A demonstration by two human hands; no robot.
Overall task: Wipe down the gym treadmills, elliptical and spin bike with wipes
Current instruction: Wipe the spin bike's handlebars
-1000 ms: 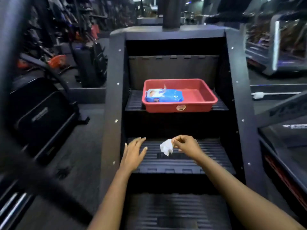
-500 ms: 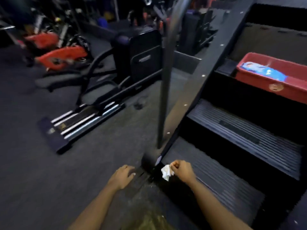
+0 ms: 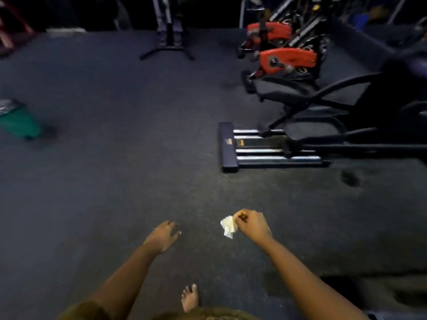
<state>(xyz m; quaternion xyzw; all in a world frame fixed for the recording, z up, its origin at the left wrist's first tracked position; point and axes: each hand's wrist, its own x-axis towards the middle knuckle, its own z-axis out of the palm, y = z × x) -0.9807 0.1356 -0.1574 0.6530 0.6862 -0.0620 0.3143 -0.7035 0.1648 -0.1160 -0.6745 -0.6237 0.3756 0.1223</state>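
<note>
1. The right hand hung over the dark floor, its fingers pinched together on a crumpled white wipe, which dangled from the fingertips and touched nothing else.
2. The left hand was empty, with its fingers spread apart, palm down above the floor.
3. The elliptical stood ahead on the right, well apart from both hands; behind it were two red spin bikes.
4. A green bin stood far to the left; the picture was blurred there, so it was probably a waste bin, but I could not be sure.
5. A bare foot showed below, between the arms.
6. Risks, as I judged them:
   - The hold on the wipe was only a light pinch at one corner, so a quick arm swing could make it fall on the floor and get dirty.
   - The wipe looked used and bunched; wiping with it could spread dirt instead of removing it.
   - With bare feet, the low rail ends of the elliptical could catch a toe when the person walked close.
</note>
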